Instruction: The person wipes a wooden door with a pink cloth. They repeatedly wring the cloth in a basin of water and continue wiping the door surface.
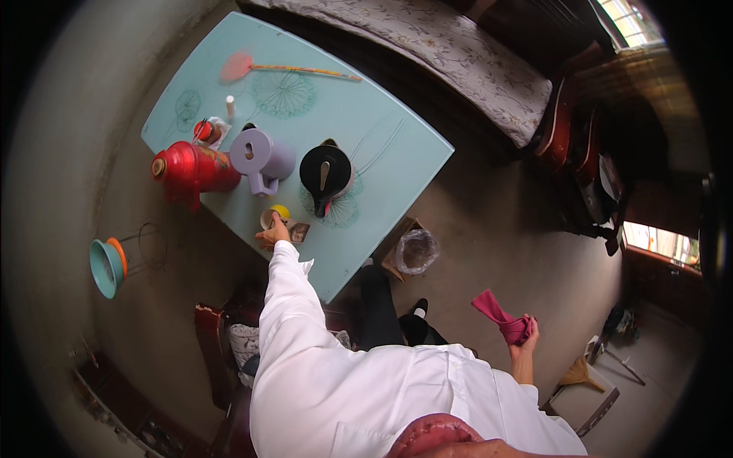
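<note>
My left hand (275, 233) reaches onto the pale blue tabletop (395, 166), its fingers on a small white cup (267, 218) that it appears to grip by the rim. A yellow round item (280, 210) sits right behind the cup. Touching or just beside the hand is a small box or card (299, 231) with a printed picture. Away from the table, my right hand (525, 339) holds up a bunched magenta cloth (501, 318), one end sticking out. Beyond the cup stand a lilac jug (252, 151) and a kettle with a black lid (324, 172).
A red thermos flask (197, 169), a red-lidded jar (206, 131), a white cylinder (230, 106) and a pink fly swatter (237, 67) are on the table. A lined waste bin (417, 252) stands by its edge. Left is a basin stand (106, 268); behind, a floral-covered seat (435, 48).
</note>
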### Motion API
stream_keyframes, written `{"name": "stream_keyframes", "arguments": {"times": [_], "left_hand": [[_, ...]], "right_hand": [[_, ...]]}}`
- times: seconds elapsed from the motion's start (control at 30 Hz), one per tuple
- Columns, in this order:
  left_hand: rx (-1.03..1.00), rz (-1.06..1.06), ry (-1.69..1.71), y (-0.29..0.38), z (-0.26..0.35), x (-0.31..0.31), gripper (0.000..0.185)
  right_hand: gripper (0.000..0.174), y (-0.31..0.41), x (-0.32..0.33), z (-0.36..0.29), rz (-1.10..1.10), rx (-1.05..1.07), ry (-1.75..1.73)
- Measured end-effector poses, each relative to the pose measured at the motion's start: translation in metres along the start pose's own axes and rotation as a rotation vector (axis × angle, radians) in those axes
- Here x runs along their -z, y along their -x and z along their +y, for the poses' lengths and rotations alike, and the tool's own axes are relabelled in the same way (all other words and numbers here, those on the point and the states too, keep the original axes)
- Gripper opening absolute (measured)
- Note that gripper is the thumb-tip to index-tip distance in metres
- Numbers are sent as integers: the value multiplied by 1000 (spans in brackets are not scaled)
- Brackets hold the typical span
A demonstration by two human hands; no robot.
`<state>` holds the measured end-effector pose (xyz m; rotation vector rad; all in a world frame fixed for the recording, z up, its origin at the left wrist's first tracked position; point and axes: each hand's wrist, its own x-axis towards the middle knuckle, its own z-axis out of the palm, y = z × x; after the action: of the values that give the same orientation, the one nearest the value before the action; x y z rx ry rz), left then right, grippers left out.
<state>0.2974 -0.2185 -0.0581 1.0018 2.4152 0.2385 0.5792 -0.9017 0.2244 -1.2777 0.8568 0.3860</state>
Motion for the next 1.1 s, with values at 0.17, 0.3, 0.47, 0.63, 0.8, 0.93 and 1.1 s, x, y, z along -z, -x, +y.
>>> {"name": "stream_keyframes", "arguments": {"times": [0.17,0.3,0.47,0.63,0.8,0.93,1.1], "left_hand": [[-65,23,-42,-6,2,-12,108],[-97,75,-43,-8,1,-26,100],[-46,126,-81,-15,-1,-33,90],[-25,128,-66,-18,-14,-28,79],[-69,147,-134,-4,-45,-6,87],[-33,127,-244,21,-73,23,87],[-100,66,-181,76,-116,35,85]], "right_hand": [[24,25,6,22,39,-36,-1],[24,38,14,32,64,-8,-50],[22,48,19,41,91,-34,-51],[20,46,11,42,131,-62,-57],[20,32,12,42,58,-42,-59],[21,24,29,37,27,-74,-116],[20,12,74,29,59,-74,-208]]}}
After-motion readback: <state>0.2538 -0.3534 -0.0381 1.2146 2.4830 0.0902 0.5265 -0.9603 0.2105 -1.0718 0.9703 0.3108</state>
